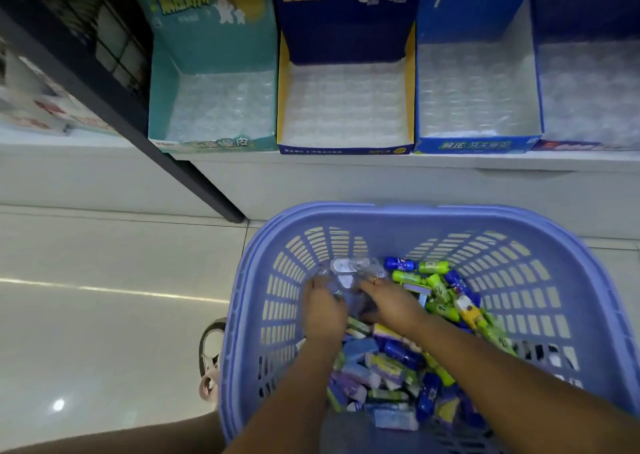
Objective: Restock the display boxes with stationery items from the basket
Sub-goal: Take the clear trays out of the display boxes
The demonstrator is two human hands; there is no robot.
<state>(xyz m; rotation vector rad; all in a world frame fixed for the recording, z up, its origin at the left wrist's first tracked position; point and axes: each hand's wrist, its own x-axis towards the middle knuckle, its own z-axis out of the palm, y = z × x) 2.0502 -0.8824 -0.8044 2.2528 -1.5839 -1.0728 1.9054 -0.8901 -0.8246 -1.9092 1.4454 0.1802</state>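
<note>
A lilac plastic basket (pixel 388 218) stands on the floor below me, holding several small blue, green and purple stationery packs (pixel 398 360). Both hands reach into its far left corner. My left hand (pixel 323 310) and my right hand (pixel 389 301) together grip a clear plastic blister tray (pixel 349 270) that is lifted a little above the pile. On the white shelf beyond stand a teal display box (pixel 162 107), a navy and yellow box (pixel 346 147), a blue box (pixel 478 143) and a dark blue box (pixel 585 146), each lined with a clear tray and holding no items.
A black shelf post (pixel 162 155) slants down to the floor left of the teal box. A sandalled foot (pixel 211 360) rests beside the basket's left wall. Pale glossy floor tiles (pixel 104 297) spread to the left. The white shelf front (pixel 381 180) runs just behind the basket.
</note>
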